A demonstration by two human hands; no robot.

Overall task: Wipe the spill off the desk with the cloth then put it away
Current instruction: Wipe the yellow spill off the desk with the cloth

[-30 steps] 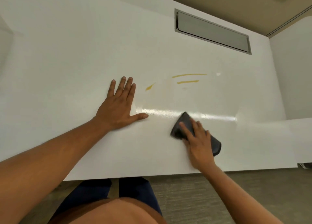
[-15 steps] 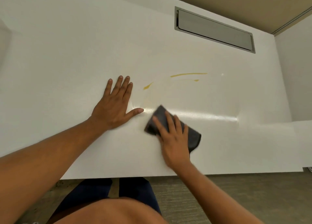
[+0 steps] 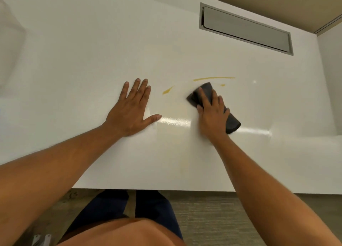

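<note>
A dark grey folded cloth lies flat on the white desk, pressed down by my right hand, whose fingers rest on top of it. Just beyond the cloth's far tip runs a long yellow streak of spill, with a tiny yellow spot beside the cloth. A short yellow smear lies to the cloth's left. My left hand is spread flat on the desk, palm down, holding nothing.
A grey metal cable hatch is set into the desk at the back right. A white partition rises on the right. The desk's front edge is near my body, with carpet and my legs below.
My right hand slid the cloth left along the desk, then pushed it forward and right up to the streaks. The lower yellow streak has shrunk to a spot. My left hand stayed put.
</note>
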